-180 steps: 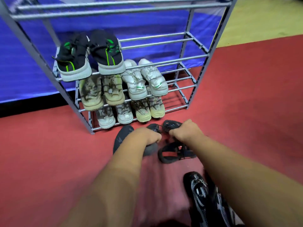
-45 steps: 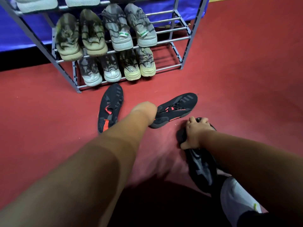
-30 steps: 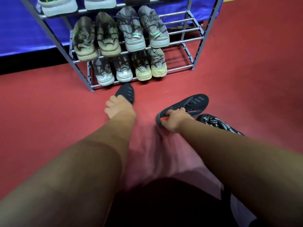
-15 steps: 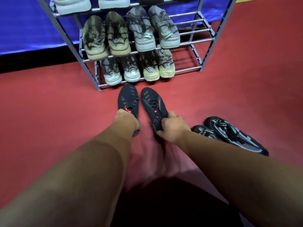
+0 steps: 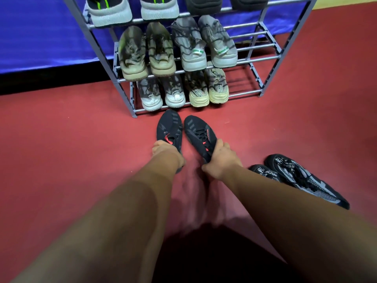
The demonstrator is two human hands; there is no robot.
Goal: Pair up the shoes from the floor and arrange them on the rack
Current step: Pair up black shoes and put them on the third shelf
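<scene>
Before the rack (image 5: pixel 244 93), two black shoes (image 5: pixel 170 127) (image 5: pixel 199 132), curled fingers round each: left hand (image 5: pixel 165 152), right hand (image 5: pixel 222 160).

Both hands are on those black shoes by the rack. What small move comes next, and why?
Probably lift both together toward the bare right end of the rack. The left hand and right hand each grip a heel of the black shoes, already side by side, toes toward it.

Black shoes (image 5: pixel 184 133) with red marks; grey rack (image 5: pixel 285 50); red floor (image 5: pixel 71 139); blue cloth (image 5: pixel 40 31).
</scene>
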